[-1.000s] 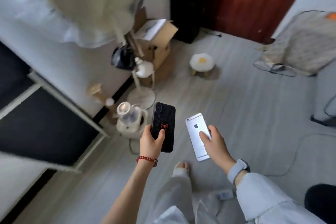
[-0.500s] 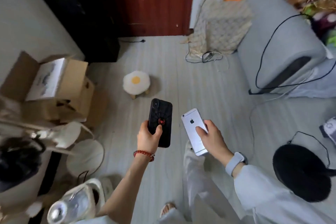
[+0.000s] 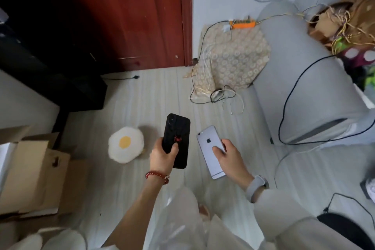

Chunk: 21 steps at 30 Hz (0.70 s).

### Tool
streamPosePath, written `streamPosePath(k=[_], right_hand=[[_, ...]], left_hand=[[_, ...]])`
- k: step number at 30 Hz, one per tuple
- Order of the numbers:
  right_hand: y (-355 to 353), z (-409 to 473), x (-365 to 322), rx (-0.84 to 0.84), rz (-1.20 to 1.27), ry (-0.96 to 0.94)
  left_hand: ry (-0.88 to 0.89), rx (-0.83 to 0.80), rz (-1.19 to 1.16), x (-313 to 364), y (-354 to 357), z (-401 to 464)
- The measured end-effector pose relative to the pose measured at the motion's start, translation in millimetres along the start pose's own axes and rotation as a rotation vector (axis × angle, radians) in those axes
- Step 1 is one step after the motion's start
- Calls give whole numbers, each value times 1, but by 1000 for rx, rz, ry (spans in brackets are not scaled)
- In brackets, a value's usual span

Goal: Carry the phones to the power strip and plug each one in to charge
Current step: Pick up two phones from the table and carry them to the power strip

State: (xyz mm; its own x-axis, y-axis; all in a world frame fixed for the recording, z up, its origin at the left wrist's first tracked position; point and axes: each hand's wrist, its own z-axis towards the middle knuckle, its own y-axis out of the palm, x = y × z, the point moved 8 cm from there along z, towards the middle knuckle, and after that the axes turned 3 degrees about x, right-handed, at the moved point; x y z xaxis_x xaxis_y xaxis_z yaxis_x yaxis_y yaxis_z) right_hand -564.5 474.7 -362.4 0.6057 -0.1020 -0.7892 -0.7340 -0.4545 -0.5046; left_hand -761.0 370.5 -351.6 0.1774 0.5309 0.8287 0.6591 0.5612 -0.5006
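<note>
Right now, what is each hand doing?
Left hand: grips the black phone.
Right hand: holds the silver phone.

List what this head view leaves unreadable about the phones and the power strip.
- Black phone, silver phone: screens face away; charging ports unseen.
- Orange power strip: too small to count free sockets.
- White cables: plug ends too small to tell.

Black phone point(image 3: 178, 140) with red spider mark; silver phone point(image 3: 211, 151); orange power strip point(image 3: 242, 24); red-brown door point(image 3: 129, 16); white-and-yellow egg-shaped stool point(image 3: 125, 144); red bead bracelet point(image 3: 157, 176)
</note>
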Motion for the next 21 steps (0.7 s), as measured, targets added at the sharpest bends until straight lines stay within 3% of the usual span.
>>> streamPosePath(k=[12,21], right_hand=[[-65,295,-59,111,29,162],[-139,469,-89,187,38,240]], left_hand=[[-8,-119,68,120,129,291],[17,-293,158,226,246,440]])
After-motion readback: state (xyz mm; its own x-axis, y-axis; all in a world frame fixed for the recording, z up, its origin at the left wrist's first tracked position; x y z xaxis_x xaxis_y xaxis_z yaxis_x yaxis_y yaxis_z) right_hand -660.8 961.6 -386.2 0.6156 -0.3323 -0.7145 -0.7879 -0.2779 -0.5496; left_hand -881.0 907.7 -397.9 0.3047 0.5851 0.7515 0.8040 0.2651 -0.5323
